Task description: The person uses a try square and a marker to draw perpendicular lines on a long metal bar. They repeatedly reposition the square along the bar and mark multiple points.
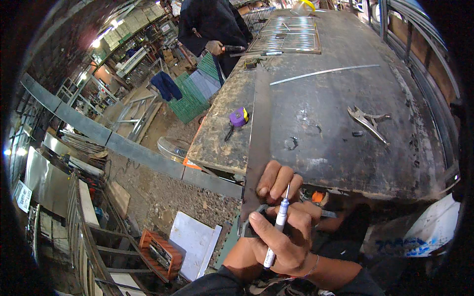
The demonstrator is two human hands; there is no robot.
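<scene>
A long flat dark metal bar (pixel 258 123) runs along the left part of the workbench (pixel 340 163) and juts past its near edge. My left hand (pixel 280 181) curls its fingers around the near part of this bar; some of it is hidden behind my other hand. My right hand (pixel 289 241) grips a white and blue marker pen (pixel 280 224) with a thin tip pointing up and away. By my right thumb, a small dark piece (pixel 253 226) lies against the bar's end; its kind is unclear. Farther up, left of the bar, sits a purple tape measure (pixel 238 117).
Locking pliers (pixel 368 124) and a thin metal strip (pixel 323 74) lie on the bench. Beyond them is a metal grille (pixel 289 35), where another person's hand (pixel 214 48) holds a dark tool. An orange crate (pixel 160 256) and white panel (pixel 190 241) stand low at left.
</scene>
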